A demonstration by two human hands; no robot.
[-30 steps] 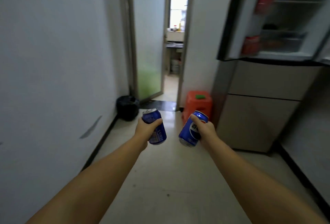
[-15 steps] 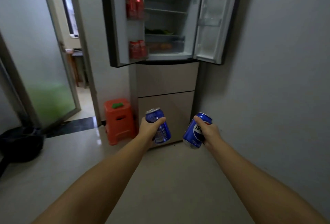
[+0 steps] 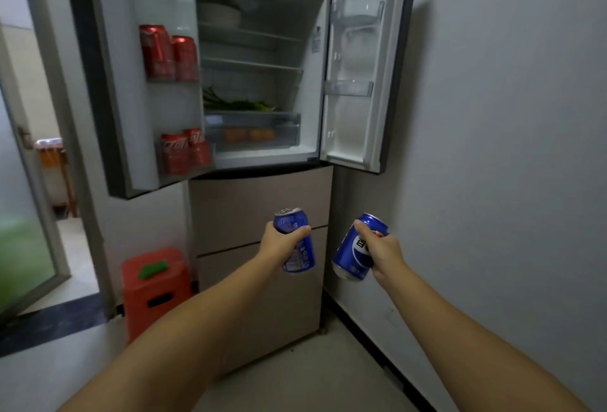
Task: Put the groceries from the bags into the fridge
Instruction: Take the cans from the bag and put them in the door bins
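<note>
Each hand's grip wraps a blue can — left hand [image 3: 279,244], right hand [image 3: 381,249] — below the open fridge [image 3: 262,60].

Grey walls [image 3: 512,116] flank a pale floor [image 3: 312,385]. An orange stool [image 3: 154,290] stands beside a frosted glass door [image 3: 23,247], opening onto a brighter room.

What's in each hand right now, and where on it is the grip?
Left hand grips a blue can around its upper body; right hand grips another blue can around its upper side.

Two blue cans [image 3: 297,240] [image 3: 356,249], roughly upright, the right one tilted, below the open fridge [image 3: 262,83]; labels slightly blurred.
</note>
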